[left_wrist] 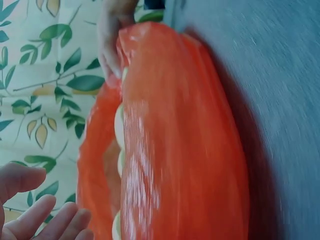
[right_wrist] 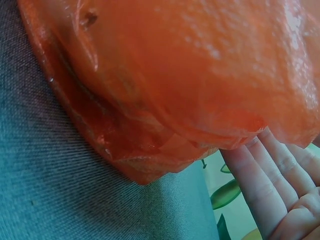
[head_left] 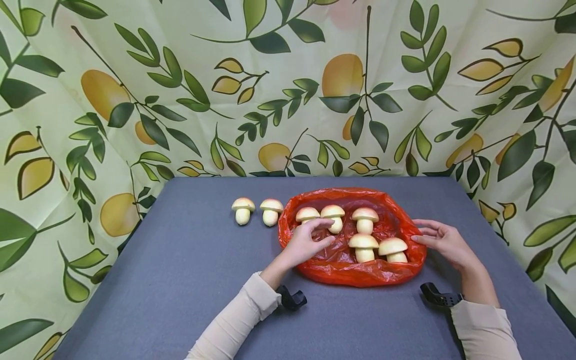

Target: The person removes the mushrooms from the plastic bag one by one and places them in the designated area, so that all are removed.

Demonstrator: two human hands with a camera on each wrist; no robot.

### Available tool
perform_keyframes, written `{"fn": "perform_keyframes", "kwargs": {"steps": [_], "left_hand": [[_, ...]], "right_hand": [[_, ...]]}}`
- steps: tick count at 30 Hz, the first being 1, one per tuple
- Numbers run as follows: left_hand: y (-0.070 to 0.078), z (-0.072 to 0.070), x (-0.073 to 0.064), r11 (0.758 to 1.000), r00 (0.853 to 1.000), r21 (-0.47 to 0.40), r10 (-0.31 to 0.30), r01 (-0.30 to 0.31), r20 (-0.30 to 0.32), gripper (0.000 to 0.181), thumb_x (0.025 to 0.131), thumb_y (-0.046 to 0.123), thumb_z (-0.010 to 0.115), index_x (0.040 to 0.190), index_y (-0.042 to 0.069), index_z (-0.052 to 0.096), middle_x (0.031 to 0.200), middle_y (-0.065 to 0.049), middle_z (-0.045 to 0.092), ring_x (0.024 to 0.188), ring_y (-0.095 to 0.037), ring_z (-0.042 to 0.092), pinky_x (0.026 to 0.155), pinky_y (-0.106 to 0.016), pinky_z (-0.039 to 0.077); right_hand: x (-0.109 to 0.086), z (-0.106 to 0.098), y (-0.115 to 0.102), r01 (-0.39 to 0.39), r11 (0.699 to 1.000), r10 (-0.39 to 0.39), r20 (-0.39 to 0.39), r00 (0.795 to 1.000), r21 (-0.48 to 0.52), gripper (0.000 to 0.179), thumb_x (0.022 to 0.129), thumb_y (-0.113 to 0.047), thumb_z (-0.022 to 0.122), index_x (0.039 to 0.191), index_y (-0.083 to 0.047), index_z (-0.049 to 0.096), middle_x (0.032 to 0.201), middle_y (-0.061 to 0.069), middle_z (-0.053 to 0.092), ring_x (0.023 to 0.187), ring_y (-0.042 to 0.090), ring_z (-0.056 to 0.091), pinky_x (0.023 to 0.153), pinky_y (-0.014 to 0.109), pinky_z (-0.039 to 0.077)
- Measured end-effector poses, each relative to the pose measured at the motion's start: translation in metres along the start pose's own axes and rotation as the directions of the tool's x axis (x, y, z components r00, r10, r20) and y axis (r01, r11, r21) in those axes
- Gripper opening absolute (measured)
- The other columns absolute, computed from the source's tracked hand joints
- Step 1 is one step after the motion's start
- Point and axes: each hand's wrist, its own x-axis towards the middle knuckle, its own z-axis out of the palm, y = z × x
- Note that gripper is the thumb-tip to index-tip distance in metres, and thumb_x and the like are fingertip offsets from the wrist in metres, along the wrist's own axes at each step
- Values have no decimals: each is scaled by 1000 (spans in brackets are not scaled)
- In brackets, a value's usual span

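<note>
A red plastic bag (head_left: 360,276) lies on the table with its mouth spread upward. Several model mushrooms (head_left: 363,245) with pale stems and pinkish cream caps lie inside it. Over the bag's left part, my left hand (head_left: 302,246) has thumb and fingers apart and holds nothing, near a mushroom (head_left: 332,215). The left wrist view shows those fingers (left_wrist: 31,220) beside the bag's mouth. At the bag's right rim, my right hand (head_left: 445,243) holds the edge between thumb and fingers. In the right wrist view the bag hides the tips of the fingers (right_wrist: 262,187).
Two more mushrooms stand left of the bag, one farther out (head_left: 243,211) and one (head_left: 271,212) near its rim. The dark grey-blue table (head_left: 180,270) meets a leaf-patterned cloth (head_left: 288,65) at the back. Both wrists wear black bands (head_left: 438,295).
</note>
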Motion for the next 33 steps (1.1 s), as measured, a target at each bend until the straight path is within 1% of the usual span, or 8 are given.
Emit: {"fn": "perform_keyframes", "kwargs": {"steps": [4,9,15,19,25,27,30,33], "left_hand": [[-2,13,4,998,1000,-67,-13,15,25,39,89,3,64,125,-9,56,128,-28,59,121,-41,57,107,-49,45],[-8,28,9,998,999,-59,-31,33,31,39,88,6,66,125,-6,58,128,-26,60,122,-39,58,106,-50,46],[-11,43,16,995,996,-56,-82,84,36,41,87,8,68,125,-4,59,130,-21,61,123,-35,58,104,-48,47],[-11,53,23,993,992,2,-117,117,36,43,86,13,71,126,1,60,130,-15,63,123,-31,59,103,-44,49],[-12,66,31,986,990,98,-137,135,17,44,83,19,75,124,8,63,127,-10,66,111,-19,62,95,-31,52],[-13,68,31,980,991,147,-135,131,19,45,82,20,76,124,9,63,127,-9,66,114,-17,61,96,-28,51],[-16,72,32,973,992,200,-124,118,17,46,82,22,76,125,8,62,127,-8,66,121,-20,60,101,-28,49],[-18,73,32,970,993,215,-119,111,22,48,83,22,75,127,9,61,129,-8,65,122,-21,60,102,-29,49]], "right_hand": [[0,1,1,5,1000,-5,0,1000,7,36,93,-10,61,107,-43,56,86,-29,68,77,-7,66,70,11,54],[1,1,1,10,1000,-10,-6,1000,-5,35,93,-10,61,108,-41,56,87,-29,68,77,-7,65,69,11,55],[2,1,-1,-13,1000,13,-9,1000,-28,29,93,-14,62,112,-36,56,86,-30,67,77,-7,65,70,13,55],[1,2,-1,-12,1000,11,-7,1000,-25,30,93,-14,62,112,-37,56,86,-30,67,77,-7,65,70,13,55],[0,2,1,9,1000,-9,2,1000,18,35,93,-9,61,107,-42,56,87,-28,69,78,-7,66,69,13,55],[0,2,1,13,1000,-13,3,1000,24,36,93,-9,61,106,-43,56,87,-27,69,78,-7,66,69,13,55],[-1,2,1,18,999,-18,3,1000,27,37,93,-8,60,105,-43,56,87,-27,69,77,-7,66,69,13,55],[-1,1,1,21,999,-21,0,1000,24,37,93,-8,60,105,-44,56,87,-27,69,78,-7,66,69,13,55]]}}
